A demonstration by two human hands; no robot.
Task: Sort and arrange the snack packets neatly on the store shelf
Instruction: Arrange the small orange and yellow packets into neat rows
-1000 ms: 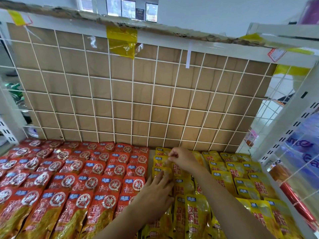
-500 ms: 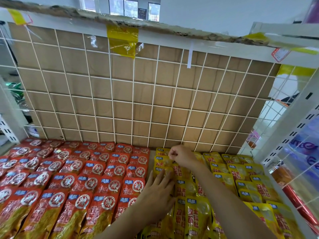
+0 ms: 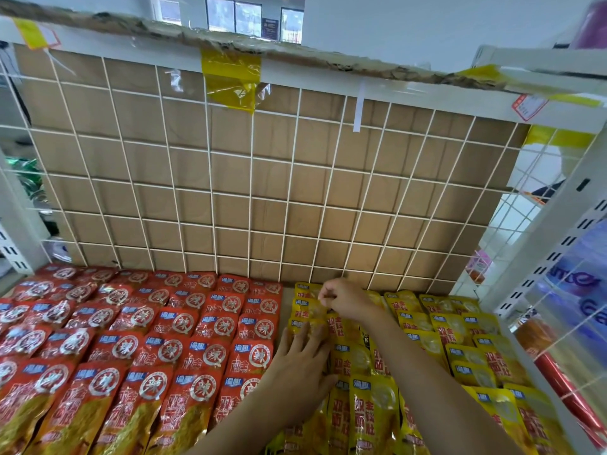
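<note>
The right hand is reaching to the back of the shelf. Its fingers are curling in and pinching the top edge of the back yellow packet. It is staying in the same spot as a second ago, and it is still holding that same edge. The left hand is lying flat on the yellow packets, closer to the person. Its fingers are straight and a little apart, holding nothing and just resting on top. This hand is hardly moving from where it was before. The yellow packets are lying in rows on the right side of the shelf, each one lying partly over the next. The red packets are lying in neat rows on the left side, and they are looking just the same as before. A thin bare strip of shelf is showing between the red rows and the yellow rows at the back. Behind all the packets a white wire grid is standing up, with brown cardboard behind it. A piece of yellow tape is hanging over the top bar.
</note>
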